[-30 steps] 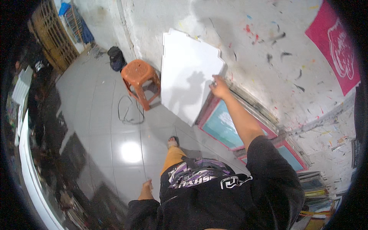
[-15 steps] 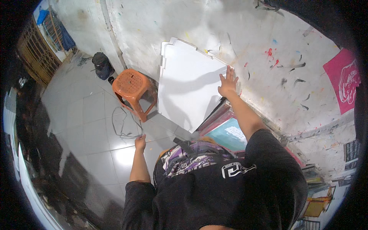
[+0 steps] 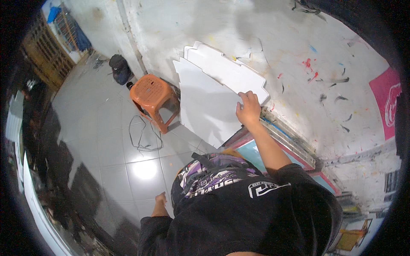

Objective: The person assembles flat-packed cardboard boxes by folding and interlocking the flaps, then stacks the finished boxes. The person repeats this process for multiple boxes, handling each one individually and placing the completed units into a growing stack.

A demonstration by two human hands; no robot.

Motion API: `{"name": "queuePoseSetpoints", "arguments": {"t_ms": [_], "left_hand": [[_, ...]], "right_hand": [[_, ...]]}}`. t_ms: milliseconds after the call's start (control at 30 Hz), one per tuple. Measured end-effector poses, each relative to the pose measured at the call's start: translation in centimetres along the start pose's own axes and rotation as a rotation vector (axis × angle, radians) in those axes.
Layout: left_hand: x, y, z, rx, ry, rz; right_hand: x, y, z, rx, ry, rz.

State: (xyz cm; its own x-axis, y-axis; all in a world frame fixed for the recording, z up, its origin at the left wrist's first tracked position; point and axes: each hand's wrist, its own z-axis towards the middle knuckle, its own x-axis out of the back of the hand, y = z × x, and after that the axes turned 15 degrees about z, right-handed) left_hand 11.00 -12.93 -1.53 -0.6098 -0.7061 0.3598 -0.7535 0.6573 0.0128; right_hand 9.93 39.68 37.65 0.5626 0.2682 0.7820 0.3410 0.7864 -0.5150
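A large white board (image 3: 204, 102) leans forward, tipped away from several more white boards (image 3: 226, 65) that rest against the wall. My right hand (image 3: 249, 110) grips its upper right edge, fingers curled over the rim. A gap shows between the tipped board and those behind it. My left hand (image 3: 160, 201) hangs low beside my body, above the floor, with nothing visible in it; its fingers are mostly hidden.
An orange plastic stool (image 3: 153, 96) stands left of the boards, a loop of cord (image 3: 145, 147) lying before it. Framed screens (image 3: 286, 143) lean along the wall to the right. A dark bag (image 3: 121, 69) sits by the far wall. Pink cloth (image 3: 386, 100) hangs at right.
My right hand went from spread flat on the boards to gripping the front one, whose top has come away from the rest. My left hand dropped back toward my body.
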Motion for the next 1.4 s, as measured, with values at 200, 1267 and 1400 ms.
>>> {"name": "queuePoseSetpoints", "arguments": {"t_ms": [200, 1267, 1400], "left_hand": [[-4.1, 2.5, -8.0, -0.425, 0.299, -0.016], [-28.0, -13.0, -47.9, -0.601, 1.615, -0.8], [-30.3, -27.5, -57.7, -0.599, 1.802, -0.862]], "right_hand": [[-0.3, 0.7, -0.2, -0.008, -0.457, 0.289], [26.3, -16.3, -16.6, 0.287, -1.49, 1.546], [20.6, -11.9, -23.1, 0.203, -1.44, 1.282]]}}
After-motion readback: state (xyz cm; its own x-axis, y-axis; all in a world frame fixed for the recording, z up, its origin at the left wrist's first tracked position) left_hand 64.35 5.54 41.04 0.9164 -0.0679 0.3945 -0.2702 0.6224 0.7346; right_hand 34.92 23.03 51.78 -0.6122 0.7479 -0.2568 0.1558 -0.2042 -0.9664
